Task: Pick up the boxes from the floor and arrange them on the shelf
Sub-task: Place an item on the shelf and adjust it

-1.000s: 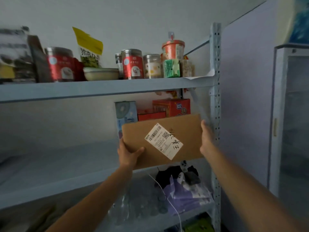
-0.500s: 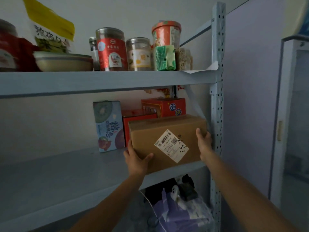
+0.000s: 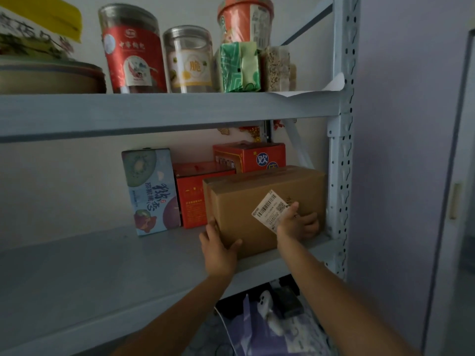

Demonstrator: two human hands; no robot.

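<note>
A brown cardboard box (image 3: pixel 241 201) with a white shipping label (image 3: pixel 267 205) stands on the middle shelf (image 3: pixel 102 265) at its right end, close to the shelf's upright post (image 3: pixel 339 150). My left hand (image 3: pixel 218 250) grips the box's lower left front corner, fingers along the left side and thumb on the front face. My right hand (image 3: pixel 298 224) presses flat against the front face, partly over the label, fingers spread toward the right edge.
Behind and left of the cardboard box stand a kiwi-print box (image 3: pixel 149 191), a red box (image 3: pixel 192 196) and another red box (image 3: pixel 252 156). The upper shelf (image 3: pixel 154 109) carries jars (image 3: pixel 133 52) and packets. A purple bag (image 3: pixel 270 330) lies below. A pale cabinet (image 3: pixel 457 176) stands right.
The cardboard box went from held in the air onto the middle shelf and further in. My right hand moved from the box's right side to its front face.
</note>
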